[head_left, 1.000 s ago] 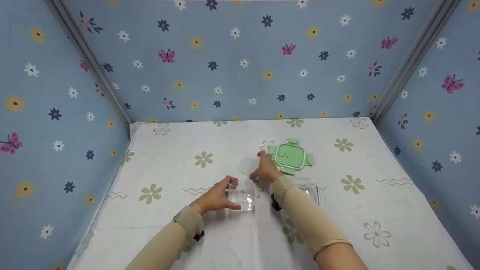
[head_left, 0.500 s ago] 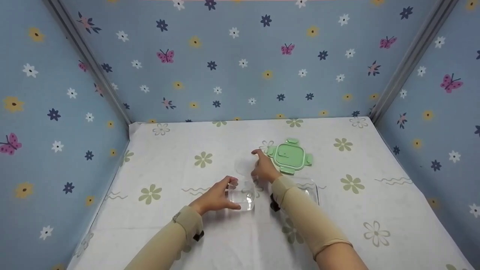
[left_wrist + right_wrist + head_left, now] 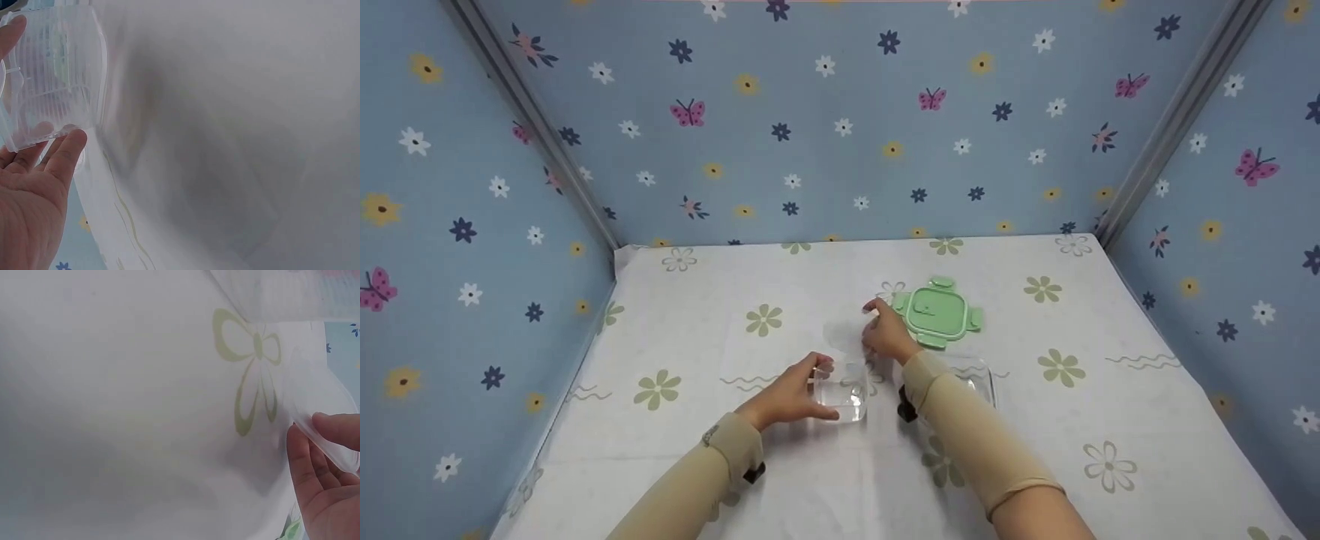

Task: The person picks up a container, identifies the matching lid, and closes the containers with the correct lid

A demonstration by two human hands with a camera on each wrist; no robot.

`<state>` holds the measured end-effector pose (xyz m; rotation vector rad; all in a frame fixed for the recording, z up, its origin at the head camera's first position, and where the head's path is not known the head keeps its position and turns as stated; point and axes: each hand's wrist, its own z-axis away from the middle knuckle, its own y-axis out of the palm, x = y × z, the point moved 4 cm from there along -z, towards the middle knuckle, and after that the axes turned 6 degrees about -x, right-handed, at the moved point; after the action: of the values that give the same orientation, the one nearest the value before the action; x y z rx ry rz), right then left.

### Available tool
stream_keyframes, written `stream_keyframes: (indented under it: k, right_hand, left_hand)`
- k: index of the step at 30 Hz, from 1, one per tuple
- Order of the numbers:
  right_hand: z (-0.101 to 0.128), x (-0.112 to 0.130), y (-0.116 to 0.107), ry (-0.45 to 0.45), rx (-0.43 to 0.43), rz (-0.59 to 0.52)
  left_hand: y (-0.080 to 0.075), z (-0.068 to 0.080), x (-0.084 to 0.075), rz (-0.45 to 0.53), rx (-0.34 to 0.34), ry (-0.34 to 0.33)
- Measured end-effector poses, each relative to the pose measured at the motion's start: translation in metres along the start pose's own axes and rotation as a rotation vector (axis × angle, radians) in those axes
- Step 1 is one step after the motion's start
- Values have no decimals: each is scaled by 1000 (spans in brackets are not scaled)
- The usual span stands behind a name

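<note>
The clear container [image 3: 842,397] sits upright, opening up, on the tablecloth [image 3: 735,450]. The left hand [image 3: 787,396] grips its side. The right hand [image 3: 887,335] pinches a clear lid [image 3: 323,408] (raised, tilted) behind it.

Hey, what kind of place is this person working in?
Probably a small staged booth for recording tabletop handling, not a real kitchen. Blue flower-and-butterfly wallpaper closes in three sides, metal corner posts frame it, and a flower-print tablecloth holds only a green lid and clear containers.
</note>
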<state>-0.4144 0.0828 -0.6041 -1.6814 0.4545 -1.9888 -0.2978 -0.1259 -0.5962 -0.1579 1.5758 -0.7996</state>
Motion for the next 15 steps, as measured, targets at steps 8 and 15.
stream_keyframes:
  k: [8,15]
  right_hand:
    - [1,4,-2,-35,-23,-16]
    - [5,12,-3,-59,-29,-89]
  left_hand:
    - [1,-1,0,12,-5,3]
    - [0,-1,0,27,0,17]
